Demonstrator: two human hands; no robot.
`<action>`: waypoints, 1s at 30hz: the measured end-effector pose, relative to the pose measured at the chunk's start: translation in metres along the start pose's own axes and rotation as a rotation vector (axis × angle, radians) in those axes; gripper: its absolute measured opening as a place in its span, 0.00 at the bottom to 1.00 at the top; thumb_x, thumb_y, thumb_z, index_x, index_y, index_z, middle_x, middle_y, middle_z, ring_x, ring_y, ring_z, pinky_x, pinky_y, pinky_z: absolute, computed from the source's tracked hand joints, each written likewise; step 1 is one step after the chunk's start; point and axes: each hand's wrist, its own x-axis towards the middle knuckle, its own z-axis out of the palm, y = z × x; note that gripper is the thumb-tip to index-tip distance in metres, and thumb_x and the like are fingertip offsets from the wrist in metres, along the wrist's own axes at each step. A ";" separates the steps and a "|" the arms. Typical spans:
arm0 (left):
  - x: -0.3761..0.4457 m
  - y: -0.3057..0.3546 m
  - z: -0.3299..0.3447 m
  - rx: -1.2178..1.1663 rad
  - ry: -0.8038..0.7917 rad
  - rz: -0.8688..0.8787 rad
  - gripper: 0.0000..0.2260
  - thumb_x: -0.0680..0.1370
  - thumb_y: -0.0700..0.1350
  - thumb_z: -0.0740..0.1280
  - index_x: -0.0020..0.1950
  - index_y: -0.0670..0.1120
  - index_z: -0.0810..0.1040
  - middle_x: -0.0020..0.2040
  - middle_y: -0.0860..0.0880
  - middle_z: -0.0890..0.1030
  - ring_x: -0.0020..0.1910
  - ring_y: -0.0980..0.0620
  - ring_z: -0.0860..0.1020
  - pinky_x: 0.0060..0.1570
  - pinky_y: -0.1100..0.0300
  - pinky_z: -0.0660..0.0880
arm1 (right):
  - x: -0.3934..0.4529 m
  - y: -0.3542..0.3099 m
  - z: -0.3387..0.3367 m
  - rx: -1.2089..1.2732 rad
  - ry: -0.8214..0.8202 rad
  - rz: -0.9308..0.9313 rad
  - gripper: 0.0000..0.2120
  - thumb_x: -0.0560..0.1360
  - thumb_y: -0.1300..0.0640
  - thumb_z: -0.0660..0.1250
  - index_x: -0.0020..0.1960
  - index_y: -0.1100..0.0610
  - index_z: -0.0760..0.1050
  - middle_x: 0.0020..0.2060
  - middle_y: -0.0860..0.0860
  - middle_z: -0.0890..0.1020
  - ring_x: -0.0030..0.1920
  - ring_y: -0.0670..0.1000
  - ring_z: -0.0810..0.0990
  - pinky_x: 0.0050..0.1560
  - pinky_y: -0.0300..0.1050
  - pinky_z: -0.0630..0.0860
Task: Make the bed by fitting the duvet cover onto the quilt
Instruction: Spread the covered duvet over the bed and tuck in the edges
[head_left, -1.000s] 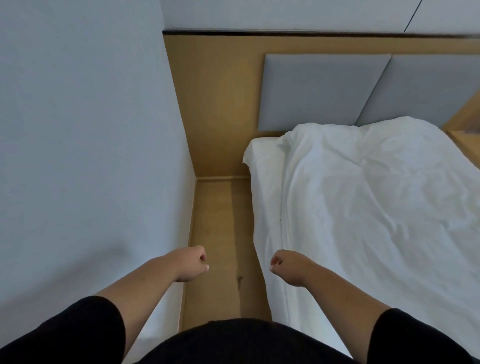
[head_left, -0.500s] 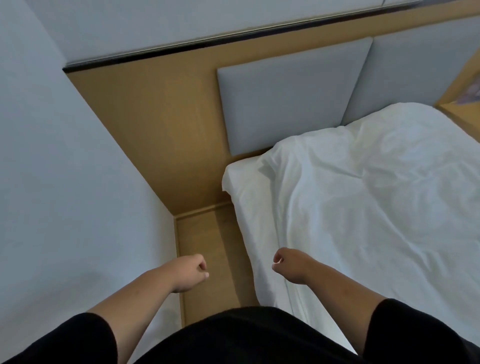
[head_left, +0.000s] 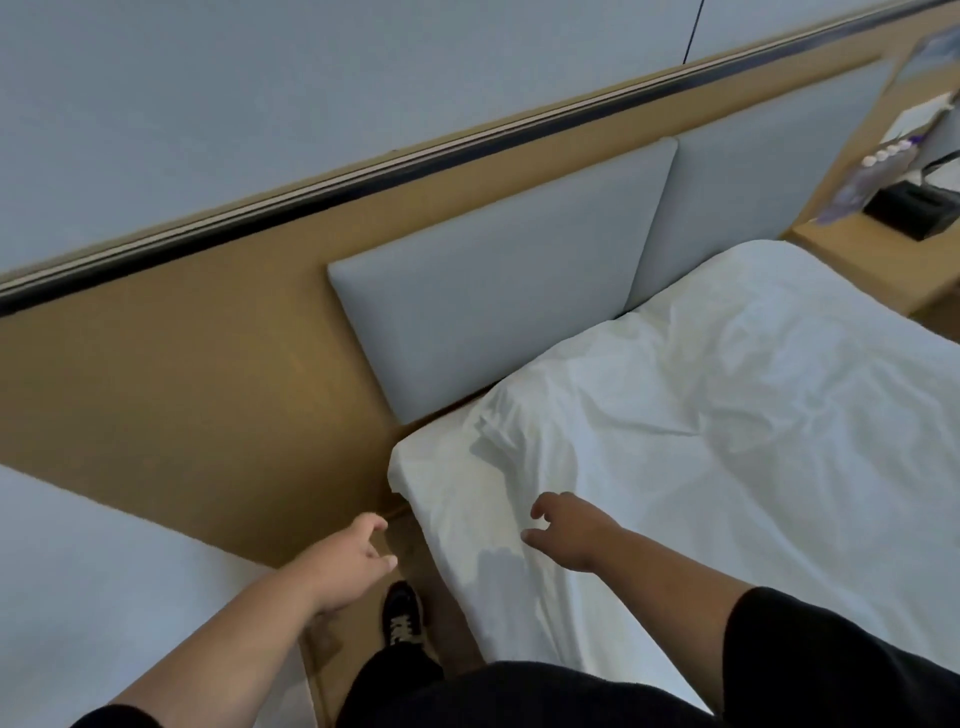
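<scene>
A white, wrinkled quilt (head_left: 727, 426) lies spread over the bed, its near corner short of the mattress corner. The white bed sheet (head_left: 431, 467) shows bare at that corner. My right hand (head_left: 566, 530) hovers just above the quilt's left edge, fingers apart and holding nothing. My left hand (head_left: 348, 561) hangs over the narrow floor gap beside the bed, fingers loosely spread and empty. I cannot tell the duvet cover apart from the quilt.
Two grey padded headboard panels (head_left: 498, 291) stand on a tan wooden wall panel (head_left: 182, 395). A grey wall (head_left: 78, 597) closes the left side. My black shoe (head_left: 402, 616) stands in the gap. A wooden bedside shelf (head_left: 878, 249) at far right carries a black box and small items.
Both hands have opened from fists. The view has swung to the right and moved closer to the head of the bed; my right hand now reaches over the quilt's edge.
</scene>
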 end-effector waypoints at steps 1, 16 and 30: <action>0.021 0.006 -0.011 0.012 -0.021 0.020 0.25 0.81 0.56 0.64 0.75 0.55 0.61 0.53 0.55 0.79 0.50 0.55 0.80 0.52 0.57 0.77 | 0.011 0.000 -0.004 0.023 0.007 0.028 0.24 0.79 0.40 0.63 0.71 0.50 0.70 0.68 0.50 0.72 0.63 0.52 0.77 0.62 0.48 0.74; 0.328 0.086 -0.075 -0.139 -0.446 0.061 0.11 0.81 0.54 0.60 0.53 0.47 0.75 0.45 0.49 0.83 0.36 0.50 0.82 0.33 0.61 0.69 | 0.167 -0.049 -0.024 0.210 0.305 0.448 0.27 0.79 0.45 0.63 0.76 0.49 0.61 0.72 0.49 0.69 0.71 0.53 0.70 0.68 0.47 0.69; 0.431 0.101 0.010 -0.859 -0.442 -0.366 0.16 0.84 0.51 0.63 0.69 0.47 0.73 0.62 0.48 0.77 0.55 0.47 0.79 0.47 0.53 0.77 | 0.290 0.010 0.040 -0.070 0.440 0.568 0.35 0.77 0.54 0.65 0.80 0.45 0.56 0.78 0.63 0.57 0.77 0.67 0.57 0.77 0.61 0.53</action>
